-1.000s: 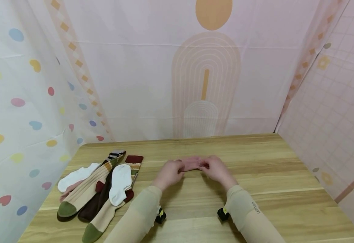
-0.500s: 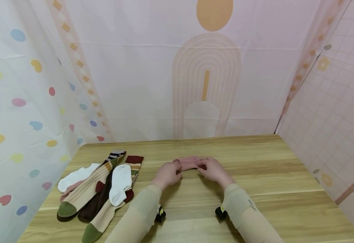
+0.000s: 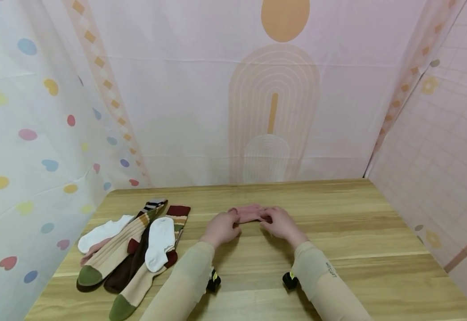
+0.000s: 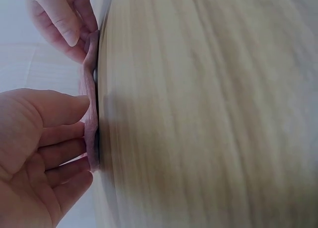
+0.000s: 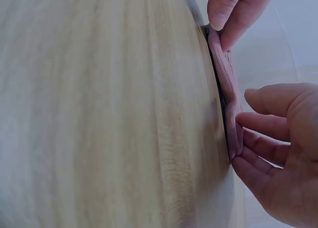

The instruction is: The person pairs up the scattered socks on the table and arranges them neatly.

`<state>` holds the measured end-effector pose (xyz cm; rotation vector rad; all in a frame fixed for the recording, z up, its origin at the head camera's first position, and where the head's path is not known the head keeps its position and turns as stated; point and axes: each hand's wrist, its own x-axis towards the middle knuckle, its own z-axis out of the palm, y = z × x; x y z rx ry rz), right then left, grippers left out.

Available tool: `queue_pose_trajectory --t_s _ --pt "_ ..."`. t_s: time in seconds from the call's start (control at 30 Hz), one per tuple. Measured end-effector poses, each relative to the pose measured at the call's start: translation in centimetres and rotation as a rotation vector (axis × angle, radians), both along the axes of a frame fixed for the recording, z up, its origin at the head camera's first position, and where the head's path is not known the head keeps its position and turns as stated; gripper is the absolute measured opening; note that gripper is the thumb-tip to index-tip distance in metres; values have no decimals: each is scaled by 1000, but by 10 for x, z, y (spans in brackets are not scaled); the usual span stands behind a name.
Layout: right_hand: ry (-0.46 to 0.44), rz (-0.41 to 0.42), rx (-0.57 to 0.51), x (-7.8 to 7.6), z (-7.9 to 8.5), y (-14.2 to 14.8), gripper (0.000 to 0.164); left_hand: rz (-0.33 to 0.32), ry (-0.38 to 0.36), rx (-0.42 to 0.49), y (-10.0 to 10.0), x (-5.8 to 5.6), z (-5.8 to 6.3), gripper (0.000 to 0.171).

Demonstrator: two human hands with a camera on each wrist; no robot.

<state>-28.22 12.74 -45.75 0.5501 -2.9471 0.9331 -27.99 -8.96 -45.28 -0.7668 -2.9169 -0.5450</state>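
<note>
A pink ribbed sock (image 3: 250, 212) lies flat across the wooden table in front of me. My left hand (image 3: 220, 228) is at its left end, the fingertips touching the fabric and the thumb close to the near edge. At the right end is my right hand (image 3: 278, 223), fingers lightly bent against the sock. In the right wrist view, this hand's thumb (image 5: 268, 99) stands apart from the sock (image 5: 226, 74), while its fingertips touch the end. The left wrist view shows the straight fingers of the left hand (image 4: 44, 153) along the sock (image 4: 90, 109).
On the left of the table lies a loose pile of socks: white ankle socks (image 3: 159, 243), long beige ribbed socks with olive toes (image 3: 117, 254), dark brown ones (image 3: 121, 274). A patterned curtain (image 3: 189, 111) hangs behind the table (image 3: 337, 214).
The left hand has drawn slightly back, uncovering the sock's left end. The right hand has shifted a little left along the sock. The pile of socks is unchanged.
</note>
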Motion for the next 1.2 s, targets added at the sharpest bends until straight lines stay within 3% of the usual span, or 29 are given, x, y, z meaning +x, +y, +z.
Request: queue_pose_trajectory --t_s 0.17,0.3,0.63,1.2 --pt "63 -2 -42 0 1 -1 26 -7 26 50 -2 -1 0 21" --pt "92 -20 -72 3 4 -3 24 11 27 101 -4 3 3 8" --pt "74 -48 -171 13 6 -6 30 10 12 195 -13 15 8 42" --pt "93 -48 -336 24 -7 -12 17 62 -11 279 -33 26 -1 40"
